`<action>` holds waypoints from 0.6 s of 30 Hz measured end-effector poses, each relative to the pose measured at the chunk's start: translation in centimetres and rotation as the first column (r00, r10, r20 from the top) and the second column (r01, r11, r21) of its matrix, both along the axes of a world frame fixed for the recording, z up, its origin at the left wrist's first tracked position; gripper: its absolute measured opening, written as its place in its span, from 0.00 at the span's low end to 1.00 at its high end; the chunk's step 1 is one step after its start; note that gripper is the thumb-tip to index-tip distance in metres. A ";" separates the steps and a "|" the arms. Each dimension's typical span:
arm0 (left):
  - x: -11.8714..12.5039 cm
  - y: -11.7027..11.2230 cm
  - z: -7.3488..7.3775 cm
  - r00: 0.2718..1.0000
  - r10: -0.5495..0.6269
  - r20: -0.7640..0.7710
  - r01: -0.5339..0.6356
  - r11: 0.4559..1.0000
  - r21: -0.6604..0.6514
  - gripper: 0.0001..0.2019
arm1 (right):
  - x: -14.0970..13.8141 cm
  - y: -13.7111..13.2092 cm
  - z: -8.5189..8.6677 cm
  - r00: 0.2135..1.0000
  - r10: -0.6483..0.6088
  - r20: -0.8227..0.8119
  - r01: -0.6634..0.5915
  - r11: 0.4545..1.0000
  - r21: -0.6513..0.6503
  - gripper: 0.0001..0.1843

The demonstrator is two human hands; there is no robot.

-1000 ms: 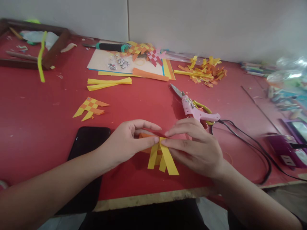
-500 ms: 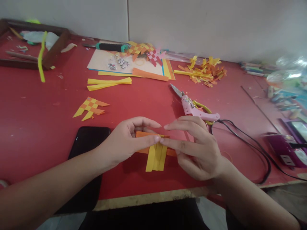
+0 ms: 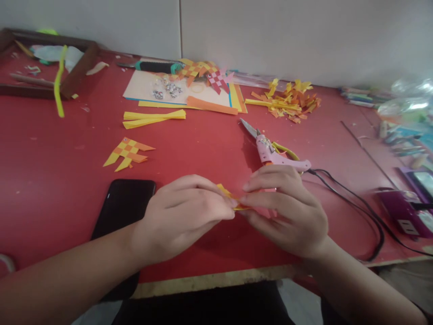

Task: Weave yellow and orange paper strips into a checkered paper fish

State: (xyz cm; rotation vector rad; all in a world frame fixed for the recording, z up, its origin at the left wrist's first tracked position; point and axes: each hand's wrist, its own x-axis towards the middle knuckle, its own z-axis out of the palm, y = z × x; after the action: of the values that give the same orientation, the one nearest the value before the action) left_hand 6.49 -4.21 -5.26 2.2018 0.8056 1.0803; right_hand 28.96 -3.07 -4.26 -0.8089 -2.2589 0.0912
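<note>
My left hand (image 3: pixel 189 216) is closed round woven paper strips (image 3: pixel 225 191), yellow and orange, with only a small part showing past the fingertips. From the other side my right hand (image 3: pixel 287 207) pinches the edge of the same strips between thumb and fingers. Most of the paper is hidden behind my left hand. To the left lies a finished woven paper fish (image 3: pixel 128 153) in orange and yellow checks. Beyond my right hand rests a pink glue gun (image 3: pixel 279 158), partly over yellow-handled scissors (image 3: pixel 249 128).
A black phone (image 3: pixel 125 203) lies under my left forearm. Yellow paper strips (image 3: pixel 154 117), a stack of coloured sheets (image 3: pixel 135 90), and a heap of paper scraps (image 3: pixel 291 101) lie farther back. A cable (image 3: pixel 352 203) runs right, near a purple box (image 3: pixel 399 212). A wooden frame (image 3: pixel 81 63) stands back left.
The woven strips, which hung flat with yellow ends toward me, are now turned and mostly covered by my left hand. My left fingers have curled over them; my right fingers have closed on the edge.
</note>
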 end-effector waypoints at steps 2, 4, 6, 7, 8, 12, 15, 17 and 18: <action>0.0 0.0 0.0 1.000 -0.006 -0.015 0.006 1.000 0.011 0.11 | 0.1 -0.1 -0.1 1.000 -0.017 -0.002 0.017 0.999 0.044 0.07; 0.2 0.0 0.0 1.000 0.023 -0.014 -0.023 0.999 0.023 0.11 | 0.4 -0.2 -0.2 0.999 -0.042 0.009 0.041 0.994 0.101 0.08; 0.4 0.1 0.0 0.997 0.066 -0.027 -0.065 0.997 0.032 0.13 | 0.6 -0.3 -0.4 0.997 -0.067 0.031 0.061 0.987 0.151 0.08; 0.5 0.1 -0.1 0.996 0.080 -0.034 -0.079 0.996 0.039 0.14 | 0.7 -0.4 -0.4 0.996 -0.077 0.045 0.068 0.983 0.171 0.07; 0.6 0.1 -0.1 0.995 0.088 -0.040 -0.087 0.995 0.045 0.13 | 0.8 -0.4 -0.5 0.995 -0.086 0.058 0.074 0.980 0.183 0.07; 0.5 0.3 -0.4 0.996 0.086 -0.026 -0.085 0.995 0.056 0.07 | 0.5 -0.6 -0.5 0.993 -0.091 0.071 0.078 0.982 0.170 0.07; 0.6 0.4 -0.4 0.997 0.079 0.008 -0.079 0.997 -0.007 0.05 | 0.1 -0.5 -0.3 0.995 -0.091 0.034 0.088 0.991 0.099 0.09; 0.6 0.5 -0.2 0.997 0.068 0.030 -0.063 0.987 -0.145 0.03 | 0.0 -0.4 -0.2 0.996 -0.093 0.013 0.092 0.995 0.042 0.11; 0.6 0.6 -0.1 0.997 0.063 0.047 -0.051 0.971 -0.236 0.01 | 0.0 -0.4 -0.1 0.996 -0.090 0.004 0.090 0.996 0.016 0.09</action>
State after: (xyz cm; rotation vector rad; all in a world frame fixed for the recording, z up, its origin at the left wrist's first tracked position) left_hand 7.13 -3.62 -5.37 1.9554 0.9275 1.0117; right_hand 28.99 -3.44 -4.38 -0.9016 -2.2218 0.0292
